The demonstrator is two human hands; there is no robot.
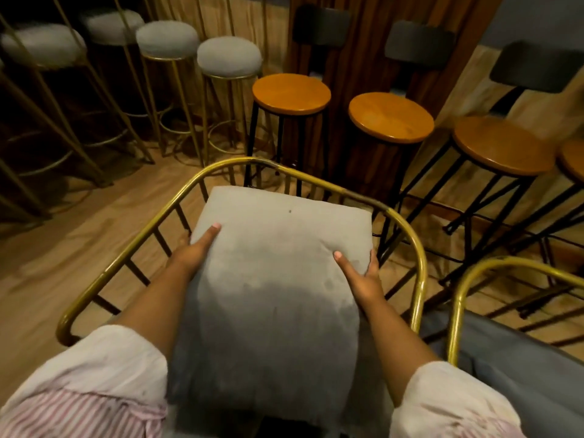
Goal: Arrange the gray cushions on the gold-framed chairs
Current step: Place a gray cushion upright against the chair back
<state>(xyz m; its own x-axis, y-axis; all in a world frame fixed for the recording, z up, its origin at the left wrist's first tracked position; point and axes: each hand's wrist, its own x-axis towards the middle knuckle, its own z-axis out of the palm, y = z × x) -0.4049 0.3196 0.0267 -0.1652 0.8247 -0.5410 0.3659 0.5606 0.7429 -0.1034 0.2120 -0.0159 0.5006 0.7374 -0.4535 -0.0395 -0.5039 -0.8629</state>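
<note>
A square gray cushion (278,273) fills the middle of the view, inside the curved rail of a gold-framed chair (319,180). My left hand (194,248) grips its left edge with the thumb on top. My right hand (363,275) grips the right edge the same way, fingers wrapped under the side. The cushion tilts slightly, its far edge near the chair's back rail. A second gold-framed chair (467,279) stands at the right, with a gray cushion (521,371) lying in it.
Several gold-legged stools with gray round seats (229,56) line the back left. Black-legged stools with round wooden seats (290,93) stand behind the chairs, close to the rail. Wood floor (79,222) shows at the left.
</note>
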